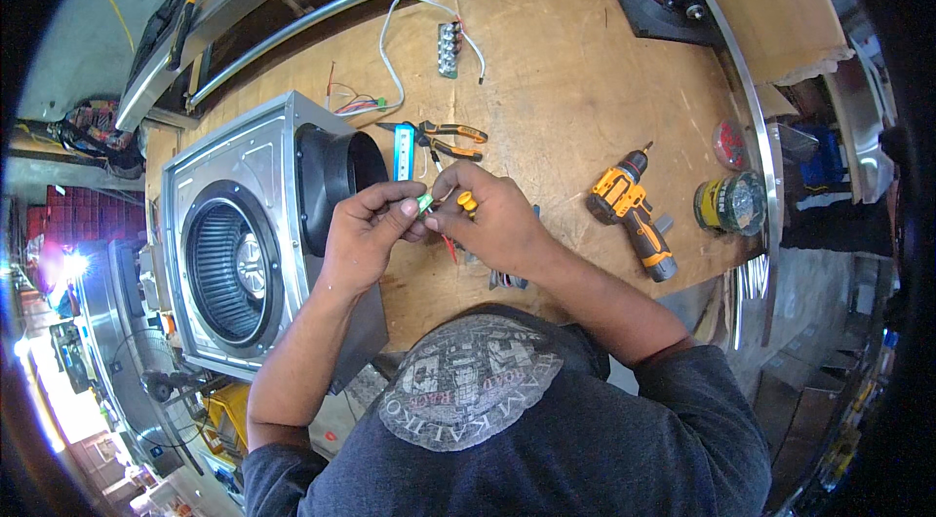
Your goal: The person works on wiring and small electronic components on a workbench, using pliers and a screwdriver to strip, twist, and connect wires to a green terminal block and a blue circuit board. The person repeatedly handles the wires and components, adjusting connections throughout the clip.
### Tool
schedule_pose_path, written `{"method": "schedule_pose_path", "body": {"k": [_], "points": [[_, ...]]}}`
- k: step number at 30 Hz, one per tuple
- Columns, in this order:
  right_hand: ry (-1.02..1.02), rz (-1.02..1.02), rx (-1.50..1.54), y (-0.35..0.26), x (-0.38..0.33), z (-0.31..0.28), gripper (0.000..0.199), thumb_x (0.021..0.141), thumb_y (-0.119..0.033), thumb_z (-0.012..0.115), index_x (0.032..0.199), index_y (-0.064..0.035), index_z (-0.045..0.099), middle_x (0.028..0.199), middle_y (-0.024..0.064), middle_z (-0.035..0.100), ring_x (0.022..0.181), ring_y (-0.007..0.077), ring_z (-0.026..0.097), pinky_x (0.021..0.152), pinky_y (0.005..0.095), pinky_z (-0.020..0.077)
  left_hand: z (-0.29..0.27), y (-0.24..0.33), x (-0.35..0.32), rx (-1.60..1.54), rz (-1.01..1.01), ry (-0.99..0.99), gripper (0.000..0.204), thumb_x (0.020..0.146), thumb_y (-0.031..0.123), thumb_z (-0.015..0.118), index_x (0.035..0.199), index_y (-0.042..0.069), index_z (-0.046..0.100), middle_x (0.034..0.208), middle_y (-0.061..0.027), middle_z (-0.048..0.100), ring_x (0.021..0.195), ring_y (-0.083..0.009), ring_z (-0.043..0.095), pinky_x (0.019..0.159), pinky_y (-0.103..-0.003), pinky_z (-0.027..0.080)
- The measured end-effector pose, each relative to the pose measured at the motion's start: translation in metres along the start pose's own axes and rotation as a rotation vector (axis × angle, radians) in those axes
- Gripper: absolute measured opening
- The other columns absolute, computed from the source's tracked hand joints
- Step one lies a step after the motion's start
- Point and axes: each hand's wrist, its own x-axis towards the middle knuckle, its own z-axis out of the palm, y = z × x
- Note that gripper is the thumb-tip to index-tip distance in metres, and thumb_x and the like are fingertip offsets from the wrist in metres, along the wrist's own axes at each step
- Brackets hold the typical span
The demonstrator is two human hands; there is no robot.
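In front of my chest, my left hand (369,229) pinches a small green wire connector (425,202) between thumb and fingers. My right hand (502,220) meets it there, its thumb and forefinger closed near a thin wire at the connector. A yellow-handled screwdriver (468,200) sticks up from the right hand's fingers, its tip hidden. A short red wire (449,246) hangs below the hands. Just beyond them lie a light-blue strip-shaped object (404,153) and pliers with orange-and-black handles (453,139).
Left of my hands stands a metal blower box (283,156) with a black outlet. A yellow-black cordless drill (634,210) lies at right, near a round tin (721,205). Farther back are a white cable (382,39), a small board (448,49) and a black plate (643,0).
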Motion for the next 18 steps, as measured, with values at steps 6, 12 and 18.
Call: {"method": "schedule_pose_path", "body": {"k": [6, 12, 18], "points": [[0.062, -0.117, -0.083, 0.004, -0.005, 0.006, 0.021, 0.083, -0.008, 0.07, 0.098, -0.0027, 0.056, 0.081, 0.0142, 0.069, 0.078, 0.0271, 0.072, 0.068, 0.0366, 0.0539, 0.0, -0.005, -0.005, -0.048, 0.121, -0.107, 0.029, 0.089, 0.0, 0.069, 0.117, -0.001, 0.061, 0.093, -0.0062, 0.068, 0.081, -0.0105, 0.065, 0.074, -0.025, 0.055], [0.004, -0.031, 0.054, 0.008, -0.01, 0.002, 0.024, 0.084, -0.003, 0.073, 0.1, -0.0024, 0.056, 0.086, 0.0068, 0.066, 0.08, 0.0115, 0.065, 0.071, 0.029, 0.0518, 0.001, -0.009, -0.006, 0.116, 0.172, -0.191, 0.039, 0.08, -0.005, 0.075, 0.115, 0.0, 0.059, 0.095, -0.0046, 0.066, 0.078, -0.0071, 0.063, 0.072, -0.023, 0.053], [-0.074, -0.033, -0.124, -0.005, -0.012, -0.005, 0.024, 0.091, -0.013, 0.067, 0.11, -0.0031, 0.057, 0.081, 0.0096, 0.067, 0.076, 0.0139, 0.067, 0.069, 0.0309, 0.052, -0.001, -0.02, -0.003, 0.132, 0.161, -0.084, 0.031, 0.081, -0.004, 0.074, 0.109, 0.0, 0.062, 0.092, -0.0022, 0.066, 0.073, -0.0032, 0.059, 0.066, -0.02, 0.05]]}}
